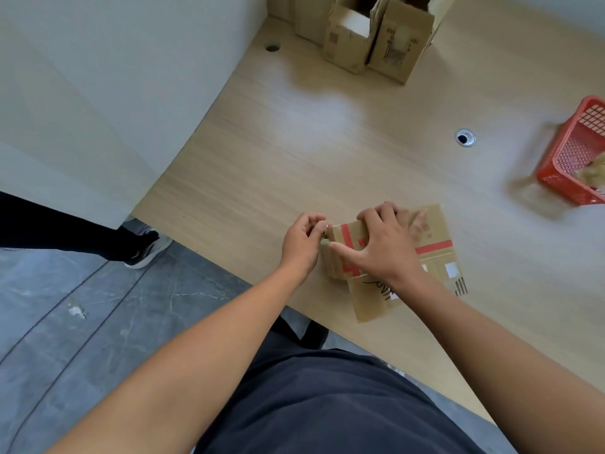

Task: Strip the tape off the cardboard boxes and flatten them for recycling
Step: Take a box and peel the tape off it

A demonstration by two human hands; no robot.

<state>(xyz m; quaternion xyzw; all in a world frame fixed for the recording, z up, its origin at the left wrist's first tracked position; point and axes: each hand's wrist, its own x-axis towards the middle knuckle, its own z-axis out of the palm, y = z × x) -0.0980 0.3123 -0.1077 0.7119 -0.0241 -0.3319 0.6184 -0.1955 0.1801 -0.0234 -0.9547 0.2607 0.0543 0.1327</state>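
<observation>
Cardboard box [433, 232] on the bench [294, 158]. Left hand [302, 244] pinches a tape wad [325, 243] at its corner. Right hand [386, 247], fingers spread, presses it down.

A pale wood-grain desk [294, 152] with a smooth, faintly glossy finish is seen. Matt brown cardboard forms the box [435, 231], red tape [433, 247] crossing it. A red plastic mesh basket [569, 158] is seen.
</observation>
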